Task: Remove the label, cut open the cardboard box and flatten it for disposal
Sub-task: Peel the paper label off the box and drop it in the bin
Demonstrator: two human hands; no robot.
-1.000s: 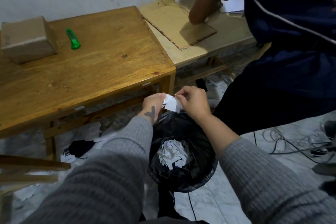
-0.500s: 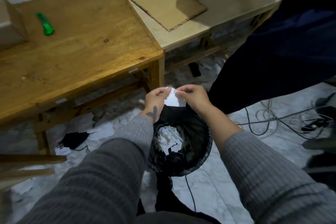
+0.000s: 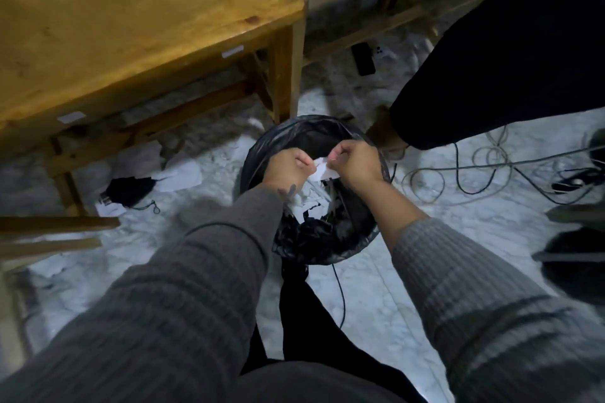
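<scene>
1 bin lined with a black bag, on the floor beside the wooden table; contents: torn white paper scraps; above its mouth, left hand and right hand, each pinching 1 white label piece between them.

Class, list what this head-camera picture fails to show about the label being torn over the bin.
- Label: print too small and blurred; both hands cover its ends.
- Bin contents: partly hidden by the left hand and right hand.
- Cardboard box: outside the frame's top edge.
</scene>
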